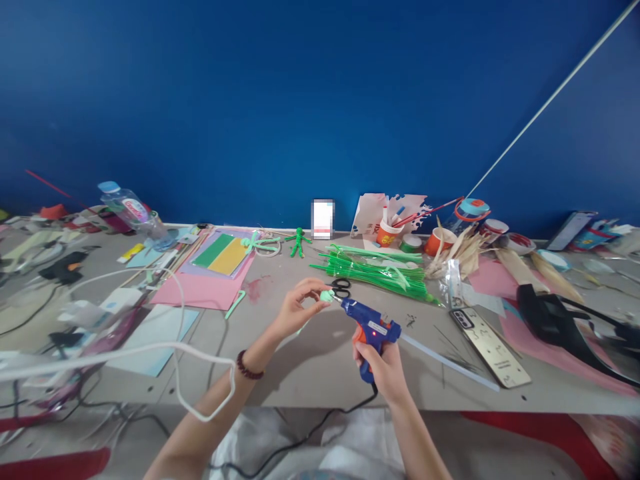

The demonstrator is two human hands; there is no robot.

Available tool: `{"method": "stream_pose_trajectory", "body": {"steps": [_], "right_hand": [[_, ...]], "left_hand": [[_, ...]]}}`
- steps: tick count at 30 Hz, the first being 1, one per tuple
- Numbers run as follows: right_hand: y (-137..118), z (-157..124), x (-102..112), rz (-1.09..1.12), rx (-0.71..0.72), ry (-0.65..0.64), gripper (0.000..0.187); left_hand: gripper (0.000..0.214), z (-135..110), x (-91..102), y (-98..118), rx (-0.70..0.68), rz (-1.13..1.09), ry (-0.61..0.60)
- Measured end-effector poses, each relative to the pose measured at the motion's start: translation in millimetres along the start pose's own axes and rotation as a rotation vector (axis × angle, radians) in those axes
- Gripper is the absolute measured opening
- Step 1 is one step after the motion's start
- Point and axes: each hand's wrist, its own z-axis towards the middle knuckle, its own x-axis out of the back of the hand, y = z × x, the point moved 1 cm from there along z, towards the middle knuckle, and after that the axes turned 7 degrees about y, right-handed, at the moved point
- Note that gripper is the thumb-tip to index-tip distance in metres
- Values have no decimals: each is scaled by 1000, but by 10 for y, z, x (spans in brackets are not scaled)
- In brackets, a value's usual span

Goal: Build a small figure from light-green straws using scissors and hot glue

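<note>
My right hand (383,363) grips a blue hot glue gun (371,327), and its nozzle points left at a small pale green piece (327,295). My left hand (297,308) pinches that green piece between thumb and fingers, just above the table (310,367). A clear glue stick (450,363) sticks out of the back of the gun to the right. Black scissors (341,287) lie right behind the green piece. A black cord (300,437) runs down from the gun.
A bundle of green straws (380,270) lies behind my hands. A green stick figure (299,241), coloured paper sheets (220,257), a water bottle (131,210), cups with pens (389,230), a phone (490,347) and a white cable (150,347) lie about the table.
</note>
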Motion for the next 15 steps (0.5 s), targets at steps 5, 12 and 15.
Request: {"method": "stream_pose_trajectory", "body": {"steps": [5,12,15], "right_hand": [[-6,-13,12,-49,1,22,6],[40,-16,23,-60,0,24,10],[33,-9,16,-60,-2,36,10]], "left_hand": [[23,7,-1,16,-23,12,-5],[23,-5,-6,-13,-55,-3,-3],[23,-2,-5,-9,-57,0,6]]}}
